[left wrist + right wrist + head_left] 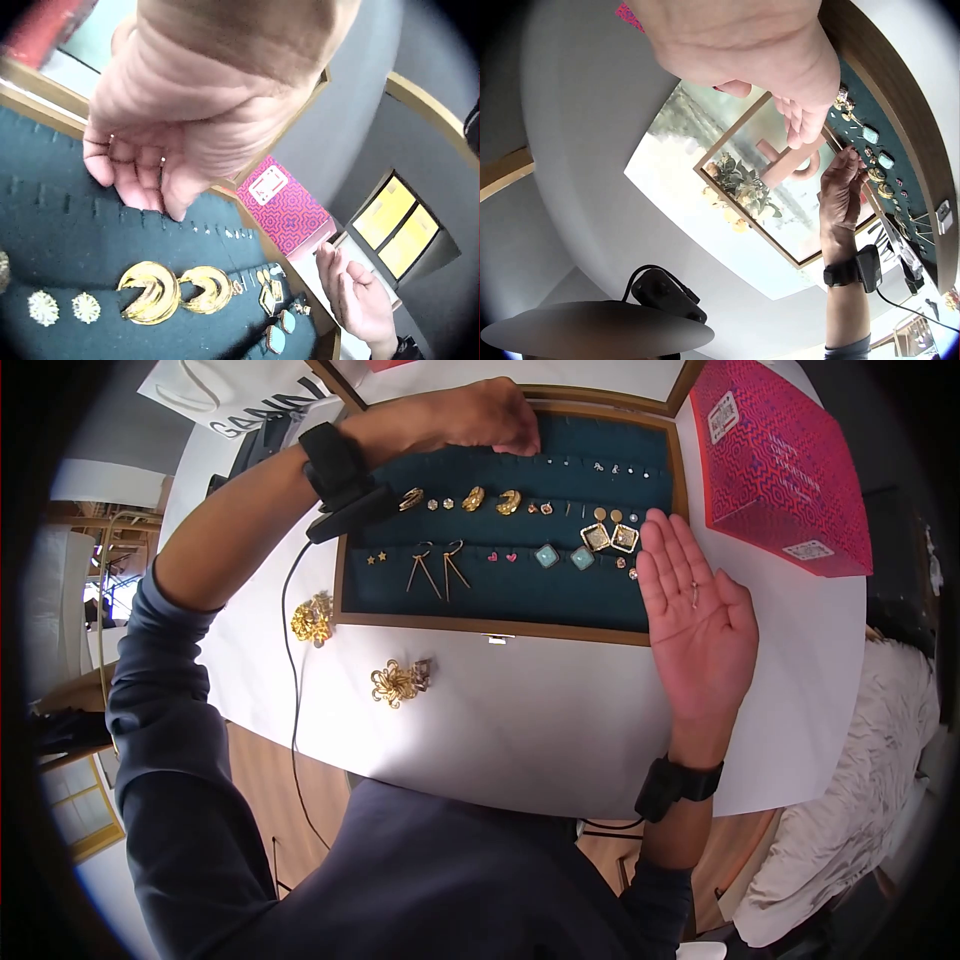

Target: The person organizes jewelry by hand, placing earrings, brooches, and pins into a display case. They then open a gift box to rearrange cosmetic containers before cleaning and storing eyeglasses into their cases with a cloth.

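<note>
A wooden jewelry box (420,622) with dark teal lining stands on the table, its glass lid raised. My left hand (495,420) reaches over its back row, thumb and fingertips pinched together right at a slot in the lining. Small shiny stud earrings (163,160) glint among its curled fingers. My right hand (700,620) is held palm up over the box's right front corner, fingers straight. On its palm lies a tiny earring (695,596). Near the left hand are gold hoops (150,292) and tiny studs (566,463); near the right are square earrings (595,538).
Turquoise earrings (545,556), gold stick earrings (450,570) and pink hearts (511,557) sit in the front row. Gold jewelry (311,620) and a looped gold piece (395,683) lie in front. A pink patterned box (780,470) stands at right; a white bag (235,400) at back left.
</note>
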The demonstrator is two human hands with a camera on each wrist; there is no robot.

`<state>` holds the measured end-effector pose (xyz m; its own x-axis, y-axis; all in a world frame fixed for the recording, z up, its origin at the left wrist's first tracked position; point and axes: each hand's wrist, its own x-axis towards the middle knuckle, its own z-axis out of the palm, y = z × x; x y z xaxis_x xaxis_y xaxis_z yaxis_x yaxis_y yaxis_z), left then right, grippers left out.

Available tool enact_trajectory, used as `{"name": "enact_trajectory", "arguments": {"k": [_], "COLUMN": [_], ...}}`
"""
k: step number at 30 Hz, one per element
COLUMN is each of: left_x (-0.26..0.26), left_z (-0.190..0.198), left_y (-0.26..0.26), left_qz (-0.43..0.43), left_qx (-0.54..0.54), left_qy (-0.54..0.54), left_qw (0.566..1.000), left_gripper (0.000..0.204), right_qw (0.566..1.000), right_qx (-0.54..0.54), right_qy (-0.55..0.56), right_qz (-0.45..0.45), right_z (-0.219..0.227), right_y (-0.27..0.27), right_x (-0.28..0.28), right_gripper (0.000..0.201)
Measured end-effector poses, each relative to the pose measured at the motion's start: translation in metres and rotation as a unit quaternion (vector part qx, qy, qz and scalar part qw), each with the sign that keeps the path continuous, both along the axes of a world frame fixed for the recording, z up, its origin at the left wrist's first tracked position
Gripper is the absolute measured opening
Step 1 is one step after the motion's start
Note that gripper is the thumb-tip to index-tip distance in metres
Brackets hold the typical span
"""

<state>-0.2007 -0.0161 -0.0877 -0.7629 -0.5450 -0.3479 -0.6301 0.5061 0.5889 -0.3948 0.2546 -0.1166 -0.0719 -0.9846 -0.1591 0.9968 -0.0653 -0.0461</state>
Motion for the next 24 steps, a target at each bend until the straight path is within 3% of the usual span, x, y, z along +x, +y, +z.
{"name": "enact_trajectory", "arguments": {"k": [7,10,24], "left_x": [0.001,-0.002,-0.007], "left_z": [-0.003,0.001,0.003], "left_y": [0.002,-0.007,-0.005], "left_qz": [-0.004,-0.054,-0.046], "left_qx": [-0.020,-0.015,-0.025], "left_qy": [0.006,-0.017,-0.059], "left_qw": [1.000,0.998,0.997], "left_gripper": [0.027,0.030,0.032], "right_qw": [1.000,1.000,1.000], "right_qx": [0.009,0.004,0.003], "right_qy": [-0.005,0.004,-0.005], "right_qz": [0.000,0.001,0.002], "right_z": [0.002,0.002,-0.001], "right_y": [0.000,0.000,0.000], "right_x": [0.000,0.000,-0.001], "right_gripper": [0.058,0.058,0.058]}}
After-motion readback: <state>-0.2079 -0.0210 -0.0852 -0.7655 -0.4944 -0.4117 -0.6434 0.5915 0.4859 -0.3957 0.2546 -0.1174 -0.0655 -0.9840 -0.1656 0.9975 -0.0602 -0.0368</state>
